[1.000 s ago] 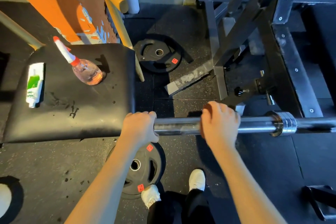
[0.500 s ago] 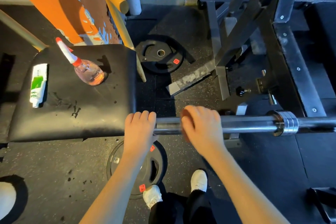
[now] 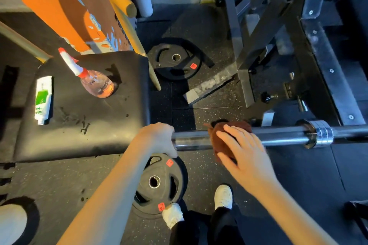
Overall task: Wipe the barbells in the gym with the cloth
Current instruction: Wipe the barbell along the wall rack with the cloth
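Observation:
A steel barbell (image 3: 278, 135) runs level across the middle of the view, with its collar at the right. My left hand (image 3: 159, 138) is closed around the bar's left end. A brown cloth (image 3: 221, 135) is draped over the sleeve just right of that hand. My right hand (image 3: 243, 153) lies on top of the cloth with its fingers spread and loose, pressing it on the bar rather than gripping it tight.
A black padded bench (image 3: 83, 115) at the left carries a spray bottle (image 3: 95, 83) and a green-and-white tube (image 3: 42, 99). Weight plates lie on the floor behind (image 3: 175, 59) and under (image 3: 159, 183) the bar. A steel rack frame (image 3: 278, 36) stands at the back right.
My right hand slid left along the bar, then shifted right a little and loosened, so the brown cloth now shows under it. My left hand kept its hold on the bar's end.

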Demonstrator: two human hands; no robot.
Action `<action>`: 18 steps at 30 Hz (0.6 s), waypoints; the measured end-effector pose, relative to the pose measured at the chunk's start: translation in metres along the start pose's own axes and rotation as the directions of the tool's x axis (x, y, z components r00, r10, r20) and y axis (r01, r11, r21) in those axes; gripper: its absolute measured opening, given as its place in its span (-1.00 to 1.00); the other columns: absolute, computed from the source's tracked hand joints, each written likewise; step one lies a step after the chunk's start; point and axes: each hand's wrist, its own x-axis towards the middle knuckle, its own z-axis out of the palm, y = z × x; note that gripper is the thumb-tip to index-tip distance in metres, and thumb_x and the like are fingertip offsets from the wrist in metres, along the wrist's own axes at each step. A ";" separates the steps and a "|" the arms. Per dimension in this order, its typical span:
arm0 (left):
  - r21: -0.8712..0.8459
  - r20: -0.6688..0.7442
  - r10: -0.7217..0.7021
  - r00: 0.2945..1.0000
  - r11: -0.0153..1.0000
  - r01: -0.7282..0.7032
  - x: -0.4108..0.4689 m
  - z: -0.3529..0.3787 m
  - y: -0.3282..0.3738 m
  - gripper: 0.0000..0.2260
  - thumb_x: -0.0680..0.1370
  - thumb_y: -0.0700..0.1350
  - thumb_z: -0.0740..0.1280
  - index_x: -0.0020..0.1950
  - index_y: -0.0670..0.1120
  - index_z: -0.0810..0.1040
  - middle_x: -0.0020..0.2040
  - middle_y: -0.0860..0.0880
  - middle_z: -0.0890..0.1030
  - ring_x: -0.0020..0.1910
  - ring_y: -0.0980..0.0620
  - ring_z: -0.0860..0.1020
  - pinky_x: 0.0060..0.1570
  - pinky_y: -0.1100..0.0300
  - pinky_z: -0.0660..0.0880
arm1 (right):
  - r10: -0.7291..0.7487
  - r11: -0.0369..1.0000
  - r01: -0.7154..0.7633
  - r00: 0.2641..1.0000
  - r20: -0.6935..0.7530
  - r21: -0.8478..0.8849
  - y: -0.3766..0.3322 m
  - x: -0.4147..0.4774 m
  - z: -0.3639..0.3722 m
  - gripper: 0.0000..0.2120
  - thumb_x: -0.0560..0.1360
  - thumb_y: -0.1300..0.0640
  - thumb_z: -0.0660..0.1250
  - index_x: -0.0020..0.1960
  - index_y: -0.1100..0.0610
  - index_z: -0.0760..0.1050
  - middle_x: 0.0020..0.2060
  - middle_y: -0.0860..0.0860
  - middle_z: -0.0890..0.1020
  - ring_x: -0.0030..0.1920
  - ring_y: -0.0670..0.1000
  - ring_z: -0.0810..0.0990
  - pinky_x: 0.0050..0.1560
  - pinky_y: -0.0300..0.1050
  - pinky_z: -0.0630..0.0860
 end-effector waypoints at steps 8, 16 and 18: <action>0.126 -0.290 0.056 0.955 0.992 -0.020 -0.011 0.021 0.001 -0.57 0.38 0.16 0.41 0.15 0.00 0.45 -0.03 0.05 0.57 -0.06 0.00 0.56 -0.03 0.13 0.49 | 0.310 0.950 -0.311 0.948 0.078 0.000 -0.014 0.053 0.001 -0.62 0.62 -0.11 0.02 0.27 0.04 0.44 0.04 -0.02 0.59 0.05 0.02 0.54 0.24 0.01 0.33; 0.163 -0.584 0.073 0.809 0.986 0.028 -0.015 0.047 0.003 -0.59 0.29 0.11 0.50 0.04 -0.02 0.52 -0.13 0.05 0.59 -0.11 0.00 0.58 -0.04 0.13 0.43 | 0.245 0.966 -0.245 0.969 0.020 0.076 0.026 0.034 -0.012 -0.62 0.61 -0.04 0.04 0.20 0.11 0.52 0.01 0.02 0.64 0.04 0.07 0.60 0.24 0.06 0.40; 0.154 -0.609 0.073 0.790 0.988 0.027 -0.015 0.051 0.001 -0.55 0.11 0.08 0.60 -0.13 -0.05 0.55 -0.30 0.04 0.56 -0.31 -0.02 0.56 -0.22 0.11 0.46 | 0.359 0.933 -0.359 0.933 0.020 0.007 0.008 0.051 -0.003 -0.64 0.62 -0.06 0.02 0.16 0.08 0.51 -0.08 -0.01 0.61 -0.03 0.03 0.57 0.19 0.01 0.37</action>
